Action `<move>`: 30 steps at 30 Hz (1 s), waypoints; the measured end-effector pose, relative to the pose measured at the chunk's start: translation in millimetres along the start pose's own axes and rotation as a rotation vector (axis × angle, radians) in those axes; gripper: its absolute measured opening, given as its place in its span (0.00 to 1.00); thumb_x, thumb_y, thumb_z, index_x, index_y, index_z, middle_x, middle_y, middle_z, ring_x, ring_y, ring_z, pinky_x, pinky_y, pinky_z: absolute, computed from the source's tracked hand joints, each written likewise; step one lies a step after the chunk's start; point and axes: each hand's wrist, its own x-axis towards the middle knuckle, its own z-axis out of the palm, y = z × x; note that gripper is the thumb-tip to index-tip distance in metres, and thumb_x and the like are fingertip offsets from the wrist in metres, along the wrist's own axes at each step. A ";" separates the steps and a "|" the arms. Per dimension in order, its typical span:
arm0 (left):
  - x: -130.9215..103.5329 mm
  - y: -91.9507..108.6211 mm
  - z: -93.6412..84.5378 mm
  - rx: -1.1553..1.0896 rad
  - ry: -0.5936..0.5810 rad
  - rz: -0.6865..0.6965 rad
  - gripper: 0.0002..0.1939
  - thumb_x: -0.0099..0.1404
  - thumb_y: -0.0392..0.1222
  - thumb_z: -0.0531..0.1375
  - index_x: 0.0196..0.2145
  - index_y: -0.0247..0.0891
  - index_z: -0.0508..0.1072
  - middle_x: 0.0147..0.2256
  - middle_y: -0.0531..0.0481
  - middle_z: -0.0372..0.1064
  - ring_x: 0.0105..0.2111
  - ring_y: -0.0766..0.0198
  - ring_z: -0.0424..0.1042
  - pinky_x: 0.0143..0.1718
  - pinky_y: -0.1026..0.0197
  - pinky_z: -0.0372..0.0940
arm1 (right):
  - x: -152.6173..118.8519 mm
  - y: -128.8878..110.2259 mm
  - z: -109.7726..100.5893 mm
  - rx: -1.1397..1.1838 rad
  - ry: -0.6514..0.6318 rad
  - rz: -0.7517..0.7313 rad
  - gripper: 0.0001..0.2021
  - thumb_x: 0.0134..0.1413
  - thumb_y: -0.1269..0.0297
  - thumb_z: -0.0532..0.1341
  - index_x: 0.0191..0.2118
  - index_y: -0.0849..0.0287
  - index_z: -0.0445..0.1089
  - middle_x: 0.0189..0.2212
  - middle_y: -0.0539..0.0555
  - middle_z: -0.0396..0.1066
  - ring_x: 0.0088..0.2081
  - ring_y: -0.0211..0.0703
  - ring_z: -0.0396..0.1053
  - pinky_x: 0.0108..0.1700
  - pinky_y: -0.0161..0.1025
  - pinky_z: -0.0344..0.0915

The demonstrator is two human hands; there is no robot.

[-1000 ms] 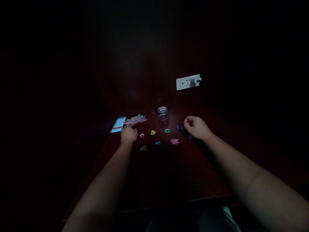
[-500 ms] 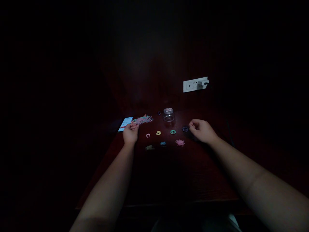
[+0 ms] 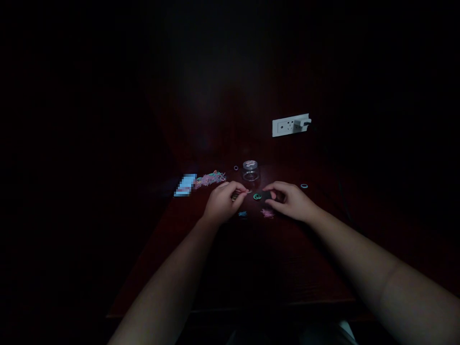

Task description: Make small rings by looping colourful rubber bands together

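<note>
My left hand [image 3: 223, 202] reaches over the middle of the table, thumb and index finger pinched on a small pale hair tie [image 3: 249, 191]. Yellow hair ties [image 3: 234, 197] peek out partly from behind it. My right hand [image 3: 290, 200] is open, thumb and fingers apart, facing the left hand. Between the two hands lie green hair ties [image 3: 257, 196]. Closer to me are a blue bunch [image 3: 243, 213] and a pink bunch [image 3: 267, 213] of elastic bands. A pale ring-shaped hair tie [image 3: 304, 186] lies beyond my right hand.
A mixed heap of coloured bands [image 3: 211, 179] sits at the left beside a phone [image 3: 186, 185]. A lidded clear jar [image 3: 250, 171] stands at the back, with one purple hair tie [image 3: 235, 167] beside it. On the wall is a socket panel [image 3: 290, 125] with a plug.
My left hand has moved right from the heap, now pinching a hair tie. My right hand has shifted slightly left and opened. A pale hair tie now shows at the right.
</note>
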 end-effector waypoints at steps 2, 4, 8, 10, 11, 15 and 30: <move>1.1 8.5 4.1 0.015 -0.044 0.060 0.03 0.63 0.36 0.62 0.36 0.41 0.73 0.35 0.52 0.77 0.36 0.63 0.73 0.40 0.60 0.67 | 0.3 -7.4 4.6 0.013 -0.011 -0.065 0.16 0.52 0.66 0.65 0.48 0.60 0.72 0.34 0.53 0.70 0.33 0.42 0.68 0.36 0.38 0.64; 1.6 12.1 6.9 0.016 -0.066 0.088 0.04 0.63 0.36 0.63 0.37 0.41 0.73 0.36 0.52 0.77 0.37 0.62 0.73 0.41 0.59 0.67 | 1.0 -12.1 8.8 0.038 -0.002 -0.084 0.20 0.52 0.66 0.65 0.52 0.60 0.70 0.37 0.55 0.70 0.32 0.40 0.68 0.35 0.38 0.65; 2.1 14.5 8.2 0.020 -0.075 0.089 0.04 0.62 0.37 0.63 0.36 0.42 0.73 0.35 0.53 0.77 0.36 0.62 0.73 0.40 0.59 0.67 | 2.6 -14.8 13.4 0.074 -0.002 -0.063 0.11 0.56 0.65 0.63 0.46 0.59 0.73 0.34 0.53 0.70 0.25 0.36 0.64 0.29 0.36 0.63; 2.0 16.1 8.0 0.013 -0.074 0.085 0.03 0.63 0.37 0.63 0.36 0.42 0.73 0.35 0.53 0.77 0.36 0.62 0.73 0.40 0.59 0.67 | 3.0 -14.6 13.9 0.088 0.012 -0.047 0.09 0.57 0.65 0.63 0.43 0.59 0.73 0.32 0.52 0.69 0.25 0.36 0.64 0.28 0.36 0.63; 1.9 17.1 7.9 0.008 -0.076 0.082 0.03 0.63 0.37 0.63 0.36 0.42 0.73 0.35 0.54 0.77 0.36 0.63 0.73 0.40 0.59 0.67 | 3.0 -14.5 13.8 0.098 0.025 -0.039 0.09 0.57 0.65 0.63 0.43 0.60 0.73 0.32 0.52 0.69 0.25 0.36 0.64 0.28 0.36 0.63; 0.5 21.5 7.6 0.024 -0.113 0.068 0.03 0.63 0.38 0.63 0.37 0.42 0.73 0.36 0.54 0.76 0.36 0.63 0.73 0.41 0.58 0.65 | 3.1 -14.6 13.4 0.126 0.036 -0.019 0.08 0.58 0.64 0.63 0.42 0.61 0.73 0.29 0.51 0.68 0.25 0.36 0.63 0.27 0.35 0.62; -2.8 25.8 12.6 0.012 -0.133 0.001 0.06 0.62 0.39 0.63 0.38 0.43 0.71 0.35 0.56 0.76 0.37 0.62 0.73 0.41 0.57 0.64 | 4.3 -5.7 10.4 0.081 -0.061 -0.032 0.07 0.59 0.62 0.62 0.33 0.59 0.74 0.26 0.51 0.66 0.27 0.38 0.64 0.29 0.35 0.62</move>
